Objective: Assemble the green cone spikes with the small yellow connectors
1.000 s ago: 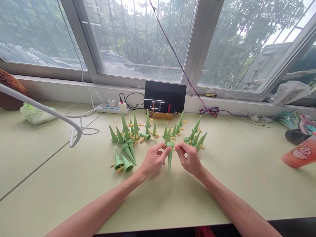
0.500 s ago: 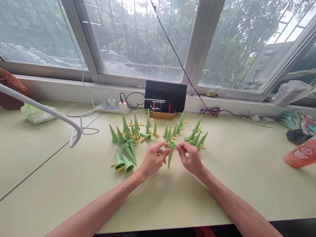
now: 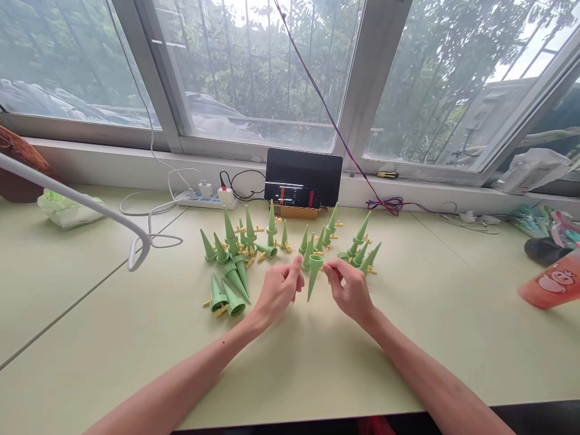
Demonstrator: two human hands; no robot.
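Note:
A green plastic plant watering spike (image 3: pixel 313 279) hangs above the table, its open threaded end up and its tip down. My right hand (image 3: pixel 351 289) pinches it at the side of the collar, where a small yellow valve sits mostly behind the fingertips. Just left of the spike is my left hand (image 3: pixel 280 291), apart from it, with fingers curled in and thumb raised. I see nothing in that hand. Behind both hands stand several more green spikes (image 3: pixel 231 232), many with yellow valves. Two spikes lie near my left forearm, one with its open end (image 3: pixel 235 307) facing me.
At the back, a phone (image 3: pixel 299 197) leans on a black tablet (image 3: pixel 303 166). A power strip (image 3: pixel 208 198) with cables lies to the left, beyond a white curved stand (image 3: pixel 90 205). On the right are a red drink cup (image 3: pixel 550 281) and a dark mouse (image 3: pixel 541 249).
My left hand has let go of the spike and drawn slightly left, its fingers curling. The spike now hangs tilted from my right hand, which has hardly moved.

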